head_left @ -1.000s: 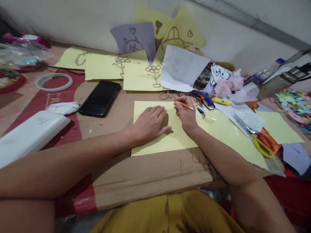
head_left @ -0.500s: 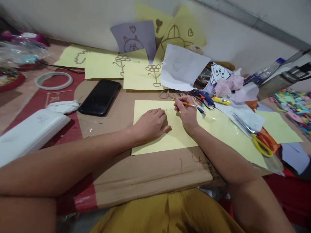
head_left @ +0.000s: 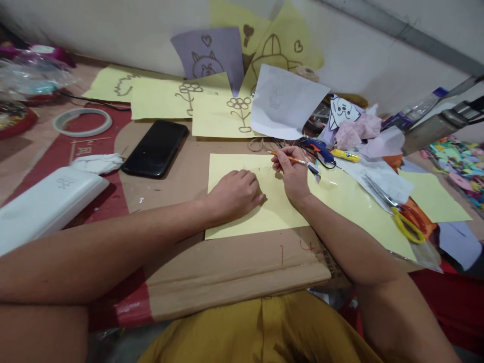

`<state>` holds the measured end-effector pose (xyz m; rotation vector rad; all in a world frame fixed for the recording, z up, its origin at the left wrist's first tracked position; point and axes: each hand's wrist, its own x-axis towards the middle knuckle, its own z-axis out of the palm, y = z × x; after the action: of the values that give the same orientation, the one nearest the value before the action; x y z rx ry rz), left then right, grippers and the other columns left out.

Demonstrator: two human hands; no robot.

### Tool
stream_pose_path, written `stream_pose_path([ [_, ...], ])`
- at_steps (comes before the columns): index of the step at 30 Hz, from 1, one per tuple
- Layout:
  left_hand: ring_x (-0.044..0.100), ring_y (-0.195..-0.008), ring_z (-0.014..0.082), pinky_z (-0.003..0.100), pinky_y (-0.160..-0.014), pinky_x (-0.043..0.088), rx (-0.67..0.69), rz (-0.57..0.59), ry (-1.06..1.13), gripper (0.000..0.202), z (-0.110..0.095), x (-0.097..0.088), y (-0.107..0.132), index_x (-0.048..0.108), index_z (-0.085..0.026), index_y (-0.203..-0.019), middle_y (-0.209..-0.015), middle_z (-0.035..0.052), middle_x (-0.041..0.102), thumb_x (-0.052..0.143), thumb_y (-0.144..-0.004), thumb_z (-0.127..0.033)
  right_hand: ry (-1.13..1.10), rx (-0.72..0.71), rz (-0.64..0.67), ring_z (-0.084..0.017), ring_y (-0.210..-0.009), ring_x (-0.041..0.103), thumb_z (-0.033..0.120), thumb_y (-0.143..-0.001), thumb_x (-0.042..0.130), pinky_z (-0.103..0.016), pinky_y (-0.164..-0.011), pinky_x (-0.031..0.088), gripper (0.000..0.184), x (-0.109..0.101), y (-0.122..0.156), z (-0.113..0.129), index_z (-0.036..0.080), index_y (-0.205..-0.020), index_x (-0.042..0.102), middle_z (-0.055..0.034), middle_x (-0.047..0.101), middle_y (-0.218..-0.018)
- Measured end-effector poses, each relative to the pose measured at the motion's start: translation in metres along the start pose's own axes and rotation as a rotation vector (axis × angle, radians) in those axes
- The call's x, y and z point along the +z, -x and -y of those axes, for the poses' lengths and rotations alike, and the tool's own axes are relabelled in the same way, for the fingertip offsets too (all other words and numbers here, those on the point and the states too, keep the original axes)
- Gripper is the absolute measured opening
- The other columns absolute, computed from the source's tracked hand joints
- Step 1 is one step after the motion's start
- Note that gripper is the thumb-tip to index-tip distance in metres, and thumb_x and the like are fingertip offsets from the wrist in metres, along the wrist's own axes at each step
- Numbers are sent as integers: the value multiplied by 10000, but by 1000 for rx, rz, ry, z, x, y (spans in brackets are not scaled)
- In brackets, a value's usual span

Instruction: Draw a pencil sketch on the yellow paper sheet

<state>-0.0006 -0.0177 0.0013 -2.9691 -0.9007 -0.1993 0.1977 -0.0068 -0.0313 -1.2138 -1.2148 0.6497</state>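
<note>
A yellow sheet of paper lies on the cardboard in front of me, with faint pencil marks near its top. My left hand rests flat on the sheet, fingers stretched forward and thumb apart. At the sheet's upper right, my right hand is closed around an orange pencil. The pencil leans, one end toward the upper left; whether its tip touches the paper is hidden by the fingers. Behind the sheet stand yellow papers with flower drawings and a white sheet with a faint sketch.
A black phone, a roll of tape and a white power bank lie to the left. To the right are a blue glue gun, scissors, a metal bottle and a heap of coloured scraps.
The view has shifted slightly. My right hand has moved a little to the right with the pencil, while my left hand stays on the paper.
</note>
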Motion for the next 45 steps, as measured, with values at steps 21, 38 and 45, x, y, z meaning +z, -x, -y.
stream_pose_path([
  [21,686,-1100,297,378,-883,568,55,-92,-85,350,-4,7,3,755,-64,-1031,-1087,181,725,535,-1054,-335,243,-20,178,-123,-650,622,443,-973,632,-290,-633,498,251,-5,15,9,241,-842,561,26,671,-741],
  [38,675,-1141,317,394,-903,562,18,-50,-55,358,-6,5,3,739,-56,-1082,-1124,200,717,520,-1058,-338,391,-105,194,-137,-672,595,348,-972,612,-314,-678,450,212,-4,16,18,238,-804,545,25,651,-732],
  [45,659,-1228,335,418,-977,562,21,-28,-55,353,-6,5,3,706,-30,-1154,-1183,216,715,500,-1061,-301,395,-98,196,-137,-672,578,371,-981,600,-309,-670,449,227,-4,17,17,244,-805,531,24,648,-738],
])
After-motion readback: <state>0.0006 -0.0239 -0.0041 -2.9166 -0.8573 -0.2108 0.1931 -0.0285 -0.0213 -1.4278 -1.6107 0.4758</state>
